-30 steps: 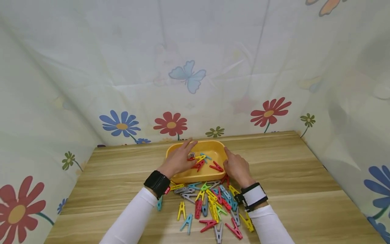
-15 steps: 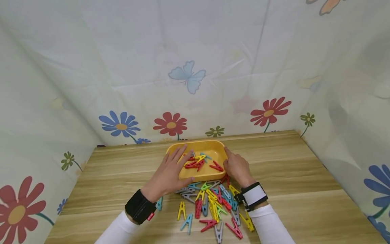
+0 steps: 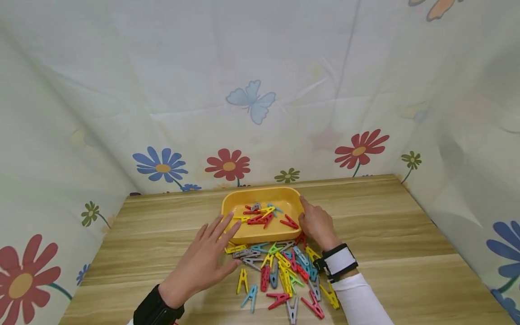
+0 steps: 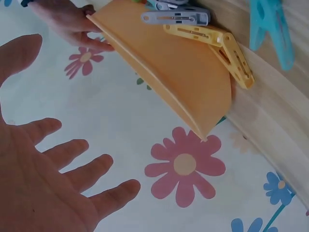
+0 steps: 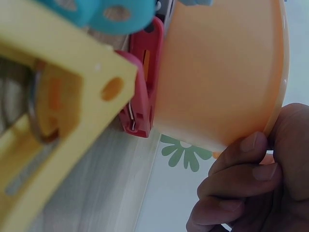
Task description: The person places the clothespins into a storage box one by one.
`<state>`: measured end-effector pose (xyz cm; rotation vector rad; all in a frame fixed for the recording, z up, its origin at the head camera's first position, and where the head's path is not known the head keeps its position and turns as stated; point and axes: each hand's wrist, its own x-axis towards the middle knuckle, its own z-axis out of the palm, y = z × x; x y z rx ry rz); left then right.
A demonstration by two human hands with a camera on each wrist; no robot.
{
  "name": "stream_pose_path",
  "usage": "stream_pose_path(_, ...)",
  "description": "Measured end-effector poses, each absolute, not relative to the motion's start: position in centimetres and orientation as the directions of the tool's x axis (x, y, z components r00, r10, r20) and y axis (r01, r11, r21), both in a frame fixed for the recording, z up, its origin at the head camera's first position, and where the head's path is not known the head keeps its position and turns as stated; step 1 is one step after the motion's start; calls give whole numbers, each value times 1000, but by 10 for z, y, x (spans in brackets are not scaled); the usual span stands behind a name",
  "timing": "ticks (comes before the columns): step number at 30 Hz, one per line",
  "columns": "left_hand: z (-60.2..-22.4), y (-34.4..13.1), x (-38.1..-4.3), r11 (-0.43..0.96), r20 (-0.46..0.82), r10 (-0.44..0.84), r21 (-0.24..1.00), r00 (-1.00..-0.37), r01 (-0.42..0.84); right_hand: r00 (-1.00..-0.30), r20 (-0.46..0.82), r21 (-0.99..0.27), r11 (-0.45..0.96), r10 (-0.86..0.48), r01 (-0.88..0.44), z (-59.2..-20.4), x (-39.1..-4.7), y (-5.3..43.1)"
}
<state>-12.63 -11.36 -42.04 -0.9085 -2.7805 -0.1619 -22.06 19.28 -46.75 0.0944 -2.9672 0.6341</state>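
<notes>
A yellow plastic tray (image 3: 290,194) stands near the back of the table, with several red, yellow, grey and blue clothespins (image 3: 255,220) inside. My right hand (image 3: 318,224) pinches the tray's right rim; in the right wrist view the fingers (image 5: 236,179) curl against its outer wall. My left hand (image 3: 205,253) hovers at the tray's front left corner, fingers spread and holding nothing. Its palm and fingers (image 4: 79,171) show bare in the left wrist view. In front of the tray lies a loose heap of clothespins (image 3: 285,271) in several colours, the nearest ones beside my left thumb.
The wood-grain table (image 3: 406,253) extends to both sides. A flower-printed cloth (image 3: 183,113) rises behind it and along the left and right. A red clothespin (image 5: 140,87) leans close to the tray's wall in the right wrist view.
My left hand has withdrawn from over the tray toward the front left, fingers spread, uncovering the clothespins inside. The right hand and the tray stay in place.
</notes>
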Motion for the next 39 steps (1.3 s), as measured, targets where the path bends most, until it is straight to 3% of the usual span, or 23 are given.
stream_pose_path(11,-452,-120,-105,798,31,591,127,-806,590,-990,130,-405,909,-47,-96,-469,-221,193)
stream_pose_path(26,-480,-133,-99,826,-109,559,169,-822,538,-992,117,-407,910,-38,-83,-467,-220,193)
stream_pose_path(39,-489,-134,-97,786,-57,611,157,-789,597,-992,124,-406,910,-33,-82,-467,-220,193)
